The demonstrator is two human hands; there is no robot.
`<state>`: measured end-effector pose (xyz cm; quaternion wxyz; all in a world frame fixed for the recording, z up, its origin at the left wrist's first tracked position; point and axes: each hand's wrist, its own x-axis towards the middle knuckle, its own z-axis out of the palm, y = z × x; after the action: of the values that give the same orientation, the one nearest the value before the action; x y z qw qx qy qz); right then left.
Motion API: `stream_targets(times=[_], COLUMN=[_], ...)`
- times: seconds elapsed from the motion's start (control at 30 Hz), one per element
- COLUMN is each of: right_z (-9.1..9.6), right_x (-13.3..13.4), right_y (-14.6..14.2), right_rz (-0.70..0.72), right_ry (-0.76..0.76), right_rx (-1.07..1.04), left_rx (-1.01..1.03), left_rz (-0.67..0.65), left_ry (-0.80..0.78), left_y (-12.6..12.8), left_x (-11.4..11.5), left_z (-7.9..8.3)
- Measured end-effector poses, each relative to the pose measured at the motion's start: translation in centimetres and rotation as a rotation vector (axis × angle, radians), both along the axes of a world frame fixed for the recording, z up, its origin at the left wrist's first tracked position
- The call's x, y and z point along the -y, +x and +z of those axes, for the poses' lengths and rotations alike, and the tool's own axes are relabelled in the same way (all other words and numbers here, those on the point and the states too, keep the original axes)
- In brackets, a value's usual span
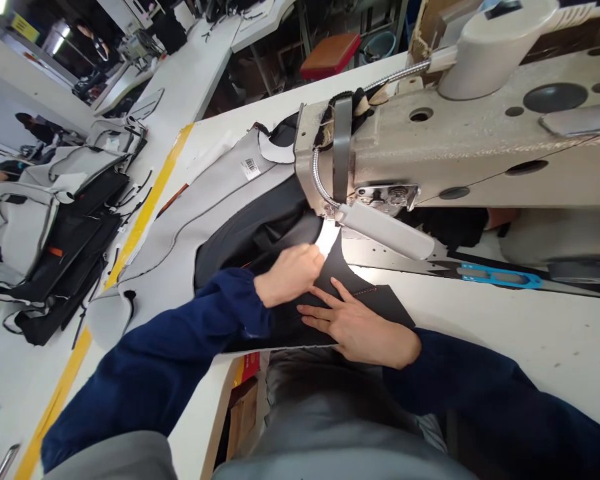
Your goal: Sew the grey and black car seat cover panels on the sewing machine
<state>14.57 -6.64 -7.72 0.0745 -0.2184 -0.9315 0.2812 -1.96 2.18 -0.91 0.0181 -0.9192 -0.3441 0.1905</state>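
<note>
My left hand (291, 273) is closed, its fingers curled on the black fabric panel (253, 237) just in front of the sewing machine's needle area. What lies inside the curled fingers is partly hidden. My right hand (357, 325) lies flat on the same panel with its fingers spread, beside a short line of orange stitching. The panel joins a large grey cover piece (180, 213) that stretches left across the table and carries a white barcode label (250, 168). Over the work stands the sewing machine (460, 147), with a small lamp (387, 230) lighting the fabric.
Blue-handled thread snips (500, 275) lie right of the needle area. Yellow tape (150, 200) runs along the table at left, with stacked grey and black covers (65, 247) beyond it. A red stool (330, 55) stands behind. People sit farther off at upper left.
</note>
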Motion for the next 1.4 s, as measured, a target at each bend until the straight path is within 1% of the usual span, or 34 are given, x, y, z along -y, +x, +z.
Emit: stream_targets(times=[0.07, 0.13, 0.2, 0.3, 0.5, 0.63, 0.73, 0.93, 1.03, 1.13, 1.23, 1.3, 1.33, 1.4], right_z=[-0.9, -1.6, -2.1, -2.2, -2.2, -2.3, -2.4, -2.1, -2.0, -2.2, -2.4, -2.4, -2.4, -2.3], right_x=[0.4, 0.7, 0.8, 0.5, 0.1, -0.3, -0.9, -2.2, -2.9, -3.7, -4.2, -4.3, -4.2, -4.0], right_y=[-0.2, -0.3, -0.4, -0.5, -0.8, -1.0, -1.3, -2.1, -2.9, -4.4, -5.5, -4.9, -3.9, -0.9], right_rz=[-0.05, -0.083, -0.101, -0.129, -0.188, -0.231, -0.247, -0.279, -0.293, -0.334, -0.38, -0.364, -0.338, -0.27], right_ry=[0.077, 0.144, 0.193, 0.243, 0.307, 0.366, 0.383, 0.415, 0.427, 0.437, 0.392, 0.362, 0.355, 0.357], right_rx=[-0.005, -0.014, -0.024, -0.032, 0.002, 0.051, 0.08, 0.116, 0.145, 0.2, 0.236, 0.181, 0.134, 0.046], left_rx=[-0.001, 0.01, 0.034, 0.056, 0.089, 0.109, 0.103, 0.142, 0.141, 0.15, 0.211, 0.288, 0.328, 0.392], left_rz=[0.035, 0.067, 0.099, 0.142, 0.189, 0.184, 0.177, 0.199, 0.227, 0.251, 0.339, 0.397, 0.413, 0.419], left_ry=[-0.084, -0.111, -0.104, -0.099, -0.085, -0.067, -0.08, -0.098, -0.107, -0.098, -0.072, -0.049, -0.035, 0.008], left_y=[0.9, 1.4, 1.6, 1.8, 2.3, 2.5, 2.5, 2.6, 2.8, 3.2, 3.3, 3.1, 2.9, 2.3], left_x=[1.5, 2.2, 2.1, 1.5, 0.6, 0.1, -0.3, -1.3, -2.0, -2.7, -2.7, -2.2, -1.8, -0.9], left_z=[-0.7, -1.5, -2.2, -2.8, -2.8, -2.3, -2.0, -2.5, -2.6, -2.5, -2.8, -3.3, -3.7, -4.4])
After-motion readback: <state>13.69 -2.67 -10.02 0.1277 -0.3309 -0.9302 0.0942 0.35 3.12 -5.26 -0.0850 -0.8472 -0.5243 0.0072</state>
